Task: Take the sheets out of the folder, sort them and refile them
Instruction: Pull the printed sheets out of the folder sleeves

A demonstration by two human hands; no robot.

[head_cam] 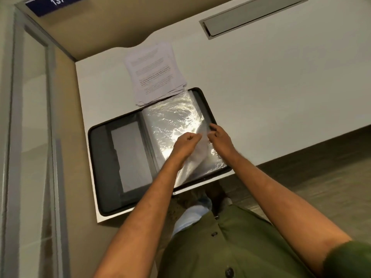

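Observation:
A black folder (104, 157) lies open on the white desk (261, 87), near its front left corner. Its right half holds shiny clear plastic sleeves (170, 117). My left hand (185, 144) is closed on the edge of one sleeve and lifts it, so the sleeve curls up between my arms. My right hand (219, 135) rests fingers down on the sleeve stack at the folder's right edge, pinching the same sleeve's edge. A loose pile of printed sheets (154, 71) lies on the desk just beyond the folder, its near corner overlapping the folder's top edge.
A grey cable hatch (251, 15) is set into the desk at the back right. A glass partition (30, 117) stands to the left, with a blue sign (56, 5) above. The desk's front edge runs close under the folder.

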